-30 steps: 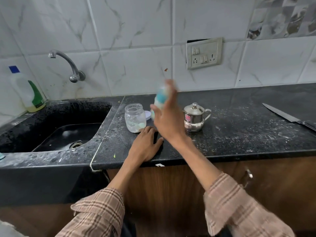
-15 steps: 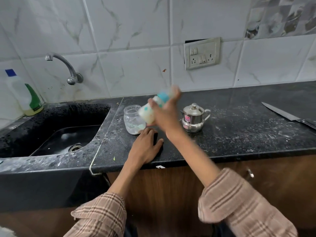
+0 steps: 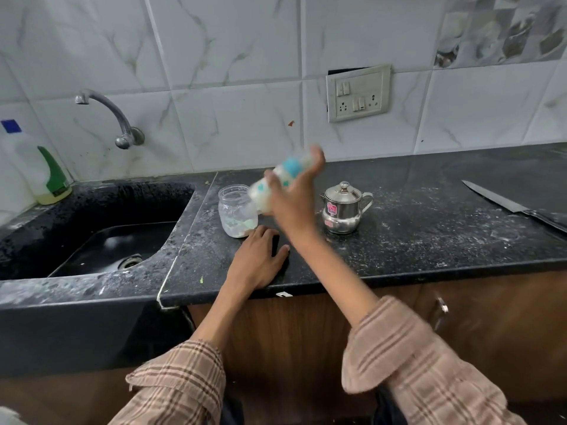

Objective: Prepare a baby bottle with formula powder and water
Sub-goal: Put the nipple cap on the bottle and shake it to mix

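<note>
My right hand (image 3: 294,194) is raised above the black counter (image 3: 429,237) and grips a baby bottle (image 3: 271,187) with a blue ring and milky white liquid. The bottle is blurred and tilted, base down to the left. My left hand (image 3: 256,259) lies flat on the counter, fingers spread, holding nothing. Just beyond its fingertips stands an open glass jar (image 3: 236,211) with white powder at the bottom. A small lidded steel pot (image 3: 343,208) stands to the right of my raised hand.
A black sink (image 3: 101,237) with a wall tap (image 3: 113,118) lies to the left. A detergent bottle (image 3: 43,170) stands at its far left corner. A long knife (image 3: 515,205) lies at the counter's right. A wall socket (image 3: 359,93) is behind.
My right hand has swung the bottle from nearly upright to tilted, base down to the left, with motion blur throughout. My left hand and the jar have stayed put.
</note>
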